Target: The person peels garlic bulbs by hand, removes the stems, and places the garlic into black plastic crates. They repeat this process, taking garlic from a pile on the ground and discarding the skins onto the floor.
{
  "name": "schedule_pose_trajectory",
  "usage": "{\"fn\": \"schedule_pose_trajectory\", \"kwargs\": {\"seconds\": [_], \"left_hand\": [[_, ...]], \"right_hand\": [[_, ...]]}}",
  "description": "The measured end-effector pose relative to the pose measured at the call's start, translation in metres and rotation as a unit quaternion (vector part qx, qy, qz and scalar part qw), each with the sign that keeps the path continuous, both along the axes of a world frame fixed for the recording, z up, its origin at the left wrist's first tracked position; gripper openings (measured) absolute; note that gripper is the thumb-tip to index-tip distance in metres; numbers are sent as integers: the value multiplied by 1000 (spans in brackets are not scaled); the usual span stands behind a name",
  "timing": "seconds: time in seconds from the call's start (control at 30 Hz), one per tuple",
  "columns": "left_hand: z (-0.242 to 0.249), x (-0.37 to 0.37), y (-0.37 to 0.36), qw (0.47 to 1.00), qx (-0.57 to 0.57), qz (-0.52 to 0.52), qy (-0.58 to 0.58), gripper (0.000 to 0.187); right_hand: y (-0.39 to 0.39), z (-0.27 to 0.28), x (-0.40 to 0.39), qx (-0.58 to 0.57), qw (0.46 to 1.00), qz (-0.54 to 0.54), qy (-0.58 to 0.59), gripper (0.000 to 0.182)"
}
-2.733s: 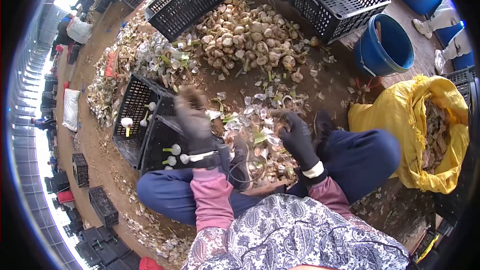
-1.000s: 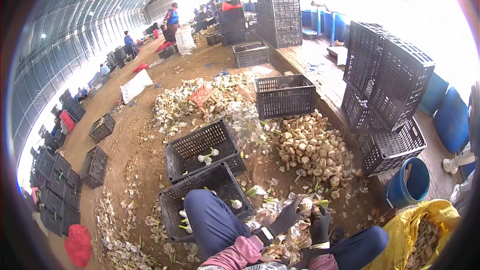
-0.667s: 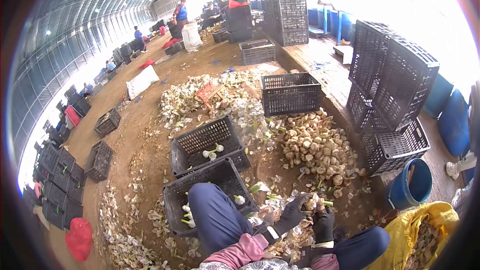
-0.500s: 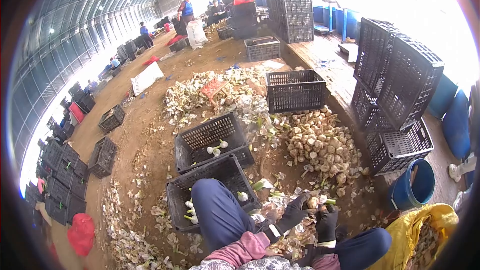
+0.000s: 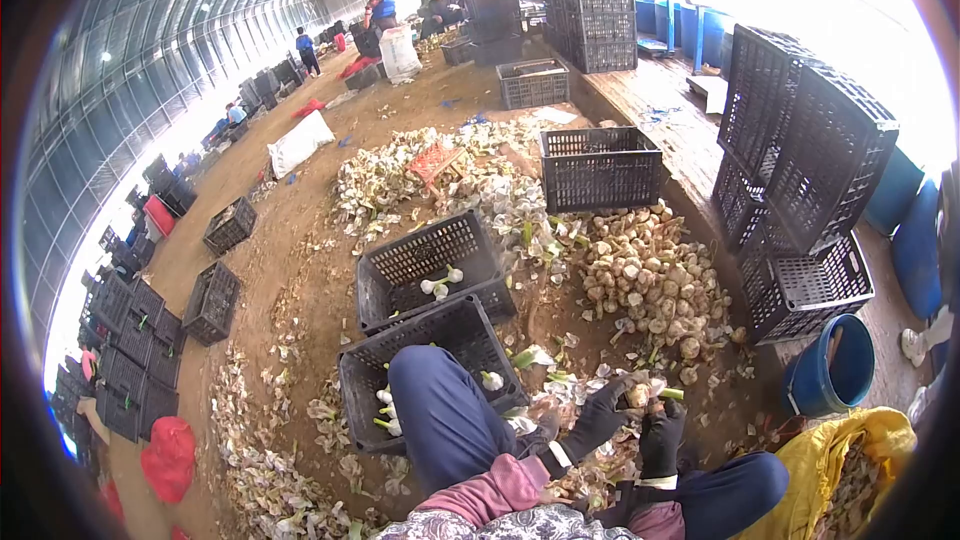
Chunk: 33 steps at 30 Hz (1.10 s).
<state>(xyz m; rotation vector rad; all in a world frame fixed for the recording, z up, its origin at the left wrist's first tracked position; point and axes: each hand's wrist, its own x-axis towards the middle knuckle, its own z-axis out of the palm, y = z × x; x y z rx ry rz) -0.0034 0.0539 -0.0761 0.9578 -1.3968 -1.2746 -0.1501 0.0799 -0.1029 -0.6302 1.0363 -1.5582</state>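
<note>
I sit on the dirt floor with both hands in black gloves. My left hand point(image 5: 598, 415) and my right hand point(image 5: 662, 435) meet on one dirt-brown bulb point(image 5: 637, 396) with a green stem stub, held low between my knees. Peeled skins point(image 5: 575, 390) lie under the hands. A pile of unpeeled bulbs point(image 5: 650, 285) rises just beyond them. Two black crates sit to my left: the near crate point(image 5: 425, 340) and the far crate point(image 5: 425, 265), each with a few white peeled bulbs inside.
A blue bucket point(image 5: 828, 365) and a yellow sack point(image 5: 850, 475) stand at my right. Stacked black crates point(image 5: 800, 160) rise behind the pile, another crate point(image 5: 598, 168) beyond it. Heaps of husks point(image 5: 400, 185) cover the ground. Other people point(image 5: 380, 5) work far back in the long hall.
The view lifted from my lap to the hall. My left hand came off the near crate and joined the right one on a bulb; the hands have since stayed together.
</note>
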Motion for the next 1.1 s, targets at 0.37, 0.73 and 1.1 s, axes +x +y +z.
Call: {"fn": "schedule_pose_trajectory", "kwargs": {"seconds": [0.37,0.73,1.1], "left_hand": [[5,1,-2,996,-74,4,-45,61],[2,2,-4,997,27,-57,38,60],[49,11,-14,906,251,-160,299,41]], "right_hand": [[2,-3,-4,-27,988,6,149,20],[-3,6,7,-38,989,-75,120,16],[-1,12,8,-75,962,-92,247,19]]}}
